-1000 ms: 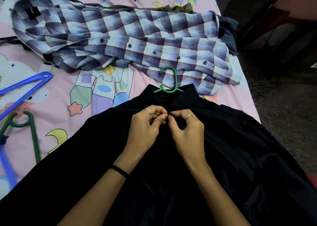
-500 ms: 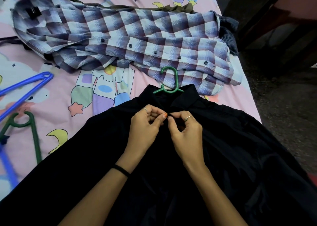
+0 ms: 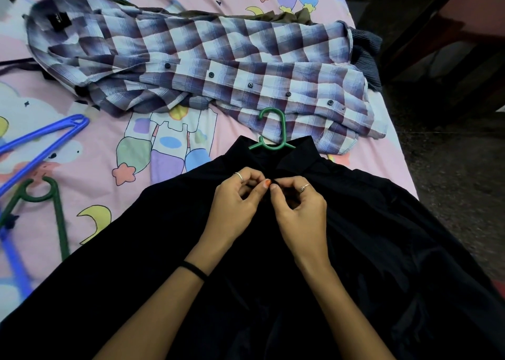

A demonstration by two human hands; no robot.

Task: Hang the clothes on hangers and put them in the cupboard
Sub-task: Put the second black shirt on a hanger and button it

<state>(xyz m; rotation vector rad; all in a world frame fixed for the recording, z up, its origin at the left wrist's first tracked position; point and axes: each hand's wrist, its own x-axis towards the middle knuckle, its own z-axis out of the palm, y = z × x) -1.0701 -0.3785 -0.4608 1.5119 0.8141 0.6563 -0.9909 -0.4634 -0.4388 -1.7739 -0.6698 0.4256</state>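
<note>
- Left hand [image 3: 235,201] and right hand [image 3: 299,206]: fingertips pinched on the placket of the black shirt [image 3: 369,250], just below the collar.
- Black shirt spread on the bedsheet [image 3: 90,146], green hanger [image 3: 272,133] hook protruding from the collar, resting on the plaid shirt [image 3: 218,67].

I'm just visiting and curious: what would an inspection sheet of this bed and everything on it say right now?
Surface: bed sheet, pink with cartoon prints.
Job's things: black shirt lies on a green hanger, whose hook sticks out past the collar; checked shirt lies flat beyond it, not on a hanger.
Clutter: spare blue hanger and dark green hanger at the left; an olive garment and a dark ribbed garment partly under the checked shirt.
Grippers: left hand and right hand both pinch the black shirt's front below the collar.
Cables: nothing seen.
Surroundings: dark floor to the right; no cupboard in view.
</note>
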